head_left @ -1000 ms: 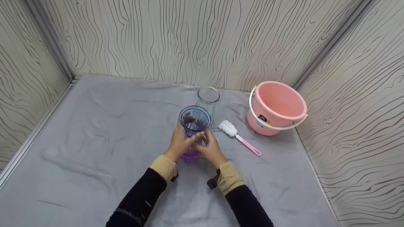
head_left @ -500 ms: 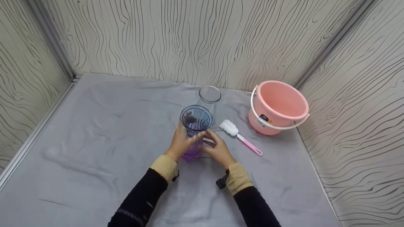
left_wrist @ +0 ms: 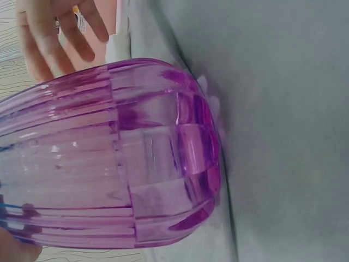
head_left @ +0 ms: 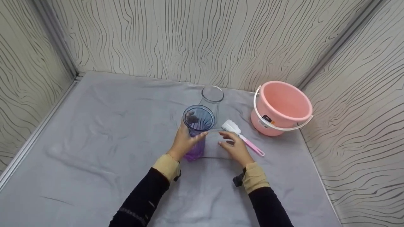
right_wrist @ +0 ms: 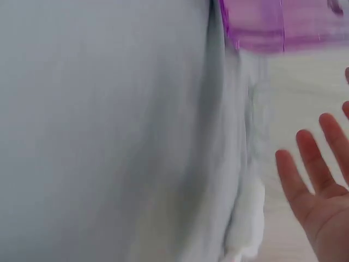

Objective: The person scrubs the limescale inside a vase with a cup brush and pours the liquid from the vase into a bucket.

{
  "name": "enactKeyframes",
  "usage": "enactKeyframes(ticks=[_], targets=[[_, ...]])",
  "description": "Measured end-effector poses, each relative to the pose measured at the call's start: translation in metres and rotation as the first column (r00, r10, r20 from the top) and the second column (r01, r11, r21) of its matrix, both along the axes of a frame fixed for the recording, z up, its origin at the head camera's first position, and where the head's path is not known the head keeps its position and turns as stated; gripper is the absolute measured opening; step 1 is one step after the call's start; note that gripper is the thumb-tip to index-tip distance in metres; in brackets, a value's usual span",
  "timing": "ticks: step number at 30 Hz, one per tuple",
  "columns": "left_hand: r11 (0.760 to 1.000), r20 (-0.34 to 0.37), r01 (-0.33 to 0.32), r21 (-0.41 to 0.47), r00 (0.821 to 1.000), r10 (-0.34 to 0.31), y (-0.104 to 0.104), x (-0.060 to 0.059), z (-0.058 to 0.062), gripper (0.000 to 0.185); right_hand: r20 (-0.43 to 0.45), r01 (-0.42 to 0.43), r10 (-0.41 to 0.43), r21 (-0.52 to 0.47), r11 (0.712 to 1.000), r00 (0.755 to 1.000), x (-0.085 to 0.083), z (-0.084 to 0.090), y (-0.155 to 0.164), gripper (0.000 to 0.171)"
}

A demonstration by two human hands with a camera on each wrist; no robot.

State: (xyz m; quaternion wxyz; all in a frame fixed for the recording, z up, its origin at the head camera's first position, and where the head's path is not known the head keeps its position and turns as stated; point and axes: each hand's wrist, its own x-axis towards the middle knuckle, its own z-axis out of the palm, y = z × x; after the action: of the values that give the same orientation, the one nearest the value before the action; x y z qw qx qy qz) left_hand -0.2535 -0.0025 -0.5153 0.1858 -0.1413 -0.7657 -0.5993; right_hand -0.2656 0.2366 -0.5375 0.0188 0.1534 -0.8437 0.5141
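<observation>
A ribbed glass vase (head_left: 196, 145), blue at the rim and purple at its base, stands upright in the middle of the head view. My left hand (head_left: 184, 140) grips its upper part, with the thumb across the near side and the fingers round the far side. Apart from the vase, to its right, my right hand (head_left: 235, 146) has loosely bent fingers and holds nothing. In the right wrist view its fingers (right_wrist: 313, 158) are spread. Close by that hand lies a bottle brush (head_left: 251, 145) with a white sponge head and pink handle.
Behind the vase stands a clear glass vase (head_left: 213, 97), partly hidden. A pink bucket (head_left: 268, 105) with a white handle is at the back right. Grey cloth (head_left: 94, 132) covers the table, and patterned walls (head_left: 195, 41) enclose it at the back and sides.
My right hand has let go of the purple-blue vase and moved right, towards the brush. The left hand keeps its grip. The whole scene has shifted slightly right in the view.
</observation>
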Motion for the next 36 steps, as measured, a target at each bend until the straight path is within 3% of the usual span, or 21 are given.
enactKeyframes(ticks=[6, 19, 36], targets=[[1.0, -0.019, 0.009, 0.008, 1.0, -0.009, 0.002, -0.001, -0.001, 0.083, -0.038, 0.111, -0.107, 0.143, 0.983, 0.994, -0.011, 0.005, 0.03, 0.035], [0.999, -0.04, 0.039, 0.027, 0.998, -0.038, 0.002, -0.002, -0.002, 0.08, -0.059, 0.289, -0.285, 0.326, 0.9, 0.957, -0.016, -0.002, 0.079, 0.033], [1.0, -0.034, 0.015, -0.001, 0.999, -0.015, 0.0, -0.002, -0.003, 0.082, 0.143, 0.29, -0.381, 0.427, 0.856, 0.913, -0.015, -0.003, 0.092, 0.033]])
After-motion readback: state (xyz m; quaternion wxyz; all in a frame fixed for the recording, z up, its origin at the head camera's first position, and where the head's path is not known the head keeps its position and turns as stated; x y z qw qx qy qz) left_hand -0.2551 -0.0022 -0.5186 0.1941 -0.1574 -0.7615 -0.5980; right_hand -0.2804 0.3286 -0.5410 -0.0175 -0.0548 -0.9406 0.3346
